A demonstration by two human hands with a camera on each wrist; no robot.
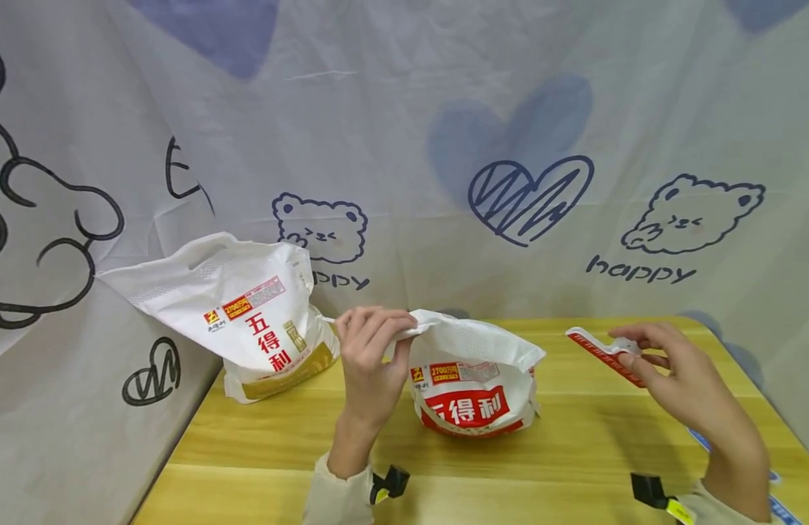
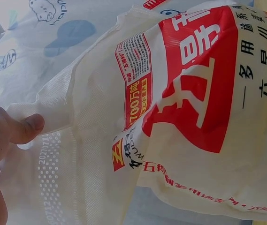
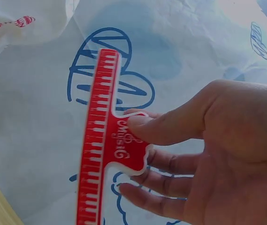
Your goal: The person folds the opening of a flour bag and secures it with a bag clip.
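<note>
My left hand [image 1: 370,364] pinches the top edge of a white flour bag [image 1: 470,375] with red lettering, which stands at the middle of the table. In the left wrist view, the thumb presses on the bag's pale upper edge [image 2: 56,108], which looks folded over. To the right of the bag and apart from it, my right hand [image 1: 696,386] holds a long red and white clip [image 1: 604,355] above the table. The right wrist view shows piano keys along the clip's bar and the word "Music" on its tab [image 3: 128,143], with the thumb on that tab.
At the table's back left, a second white flour bag [image 1: 260,313] with a gold base leans, its top drawn out to the left. A printed cloth [image 1: 404,146] hangs behind the wooden table [image 1: 483,481]. Blue and white strips [image 1: 781,507] lie near the right edge.
</note>
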